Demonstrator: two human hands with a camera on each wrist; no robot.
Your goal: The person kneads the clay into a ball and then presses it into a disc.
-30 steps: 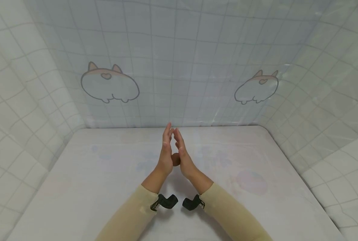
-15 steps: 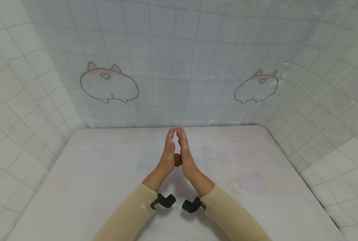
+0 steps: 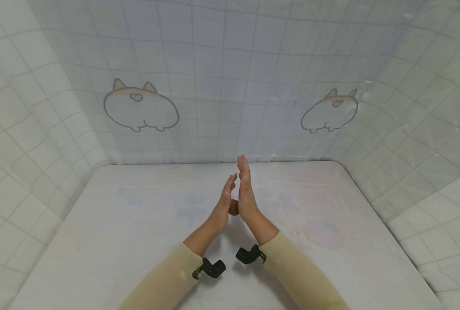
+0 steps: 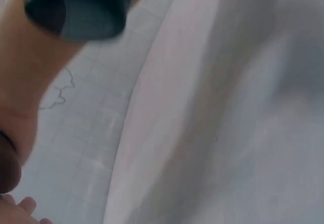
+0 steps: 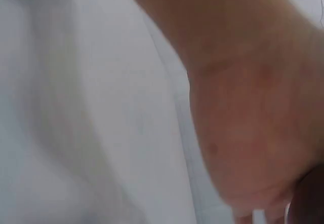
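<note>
Small brown ball [image 3: 233,207]: pressed between flat palms of left hand [image 3: 223,206] and right hand [image 3: 247,196], fingers straight, above white tabletop [image 3: 98,224].

Soft even light, blurred wrist views

Brown ball [image 3: 233,207] between the palms, dark reddish-brown in the left wrist view. Sleeves [image 3: 164,280] pale beige, both arms alike. Black clips [image 3: 213,268] at each cuff. Counter [image 3: 98,232] white with faint washed-out prints: pale blue flower shapes, a soft pink round patch [image 3: 322,234] on the right. Backdrop [image 3: 230,77] pale blue-grey, thin grey grid lines, with outlined cartoon corgi rumps [image 3: 140,107], white with tan ears and a small heart mark.
</note>
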